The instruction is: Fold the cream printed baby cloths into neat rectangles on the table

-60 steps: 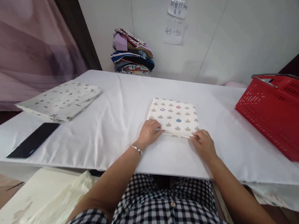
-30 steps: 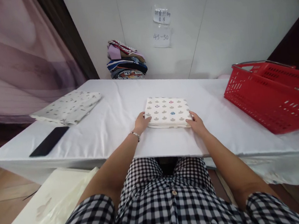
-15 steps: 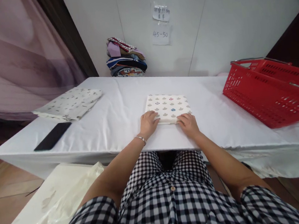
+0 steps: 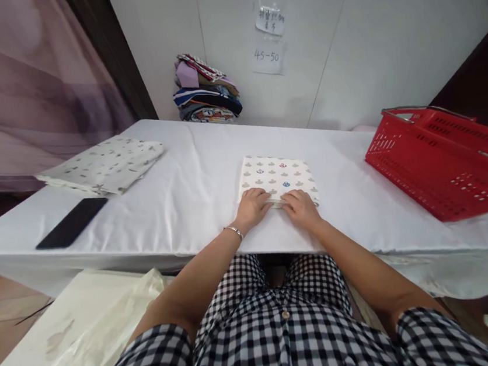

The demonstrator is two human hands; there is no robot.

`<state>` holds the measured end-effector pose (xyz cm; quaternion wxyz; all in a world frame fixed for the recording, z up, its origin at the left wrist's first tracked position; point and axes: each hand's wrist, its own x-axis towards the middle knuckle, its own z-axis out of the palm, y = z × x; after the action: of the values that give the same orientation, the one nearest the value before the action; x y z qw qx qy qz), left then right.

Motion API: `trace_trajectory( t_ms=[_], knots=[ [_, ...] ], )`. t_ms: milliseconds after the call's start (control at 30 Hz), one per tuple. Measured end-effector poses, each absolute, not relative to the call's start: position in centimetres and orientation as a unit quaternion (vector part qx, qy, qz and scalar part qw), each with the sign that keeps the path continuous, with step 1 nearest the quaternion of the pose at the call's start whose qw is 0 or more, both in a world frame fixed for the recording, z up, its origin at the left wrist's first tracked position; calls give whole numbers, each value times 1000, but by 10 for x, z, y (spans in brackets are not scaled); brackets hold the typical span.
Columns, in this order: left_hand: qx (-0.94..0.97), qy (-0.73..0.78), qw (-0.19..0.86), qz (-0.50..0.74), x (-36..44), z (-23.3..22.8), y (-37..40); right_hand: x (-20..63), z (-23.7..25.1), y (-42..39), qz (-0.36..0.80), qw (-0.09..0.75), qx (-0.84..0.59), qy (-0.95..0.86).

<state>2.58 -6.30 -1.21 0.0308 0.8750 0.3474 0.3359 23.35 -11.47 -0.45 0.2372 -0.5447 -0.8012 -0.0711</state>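
A neatly folded square of white cloth (image 4: 276, 174) with grey, red and blue printed motifs lies flat at the middle of the table. At its near edge, toward the left, my left hand (image 4: 252, 206) has its fingers curled over the layers. My right hand (image 4: 301, 207) grips the same edge a short way to the right, with a small gap between the two hands. Both thumbs are low at the edge and partly hidden. The left wrist wears a silver bracelet (image 4: 234, 231).
On the white-covered table (image 4: 192, 195), a larger folded patterned cloth (image 4: 105, 163) lies at the left behind a black flat object (image 4: 72, 223). A red plastic basket (image 4: 448, 162) stands at the right. Folded fabrics (image 4: 207, 90) are stacked behind the table, against the wall.
My hands have come closer together along the near edge of the folded cloth, their fingers now more curled over it. The view has shifted slightly.
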Motion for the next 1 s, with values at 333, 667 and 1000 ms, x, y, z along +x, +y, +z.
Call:
trace_trajectory(
  t_ms=[333,667,1000],
  knots=[
    [888,367,41,275,27,-6,-64,228,-13,-113,-51,270,-548,-790],
    [840,416,118,328,-7,-1,-49,256,-7,-126,-24,317,-526,-789],
    [578,664,365,303,-5,13,1,308,-12,-95,139,448,-684,-558]
  ],
)
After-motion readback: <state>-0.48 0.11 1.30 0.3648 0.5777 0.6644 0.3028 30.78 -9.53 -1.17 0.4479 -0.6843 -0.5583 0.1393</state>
